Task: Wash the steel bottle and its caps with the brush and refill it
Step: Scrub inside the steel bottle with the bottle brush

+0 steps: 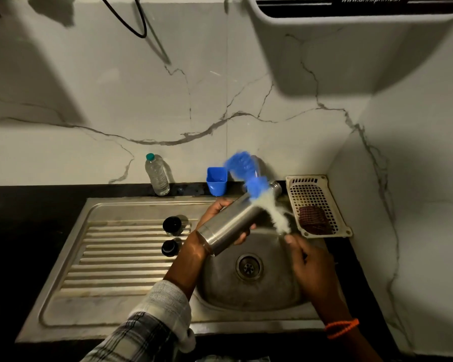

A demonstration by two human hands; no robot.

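steel bottle (pixel 236 218) held tilted over the sink (pixel 131 257), centre of the frame.
left hand (pixel 217 226) wraps its body; right hand (pixel 309 262) pinches the blurred blue-and-white brush (pixel 256 189) crossing its neck. two black caps (pixel 172 225) sit on the drainboard, centre left.

We are reading "www.drinkprime.in" in white letters on the dark band of the water purifier (pixel 364 11), upper right of the frame.
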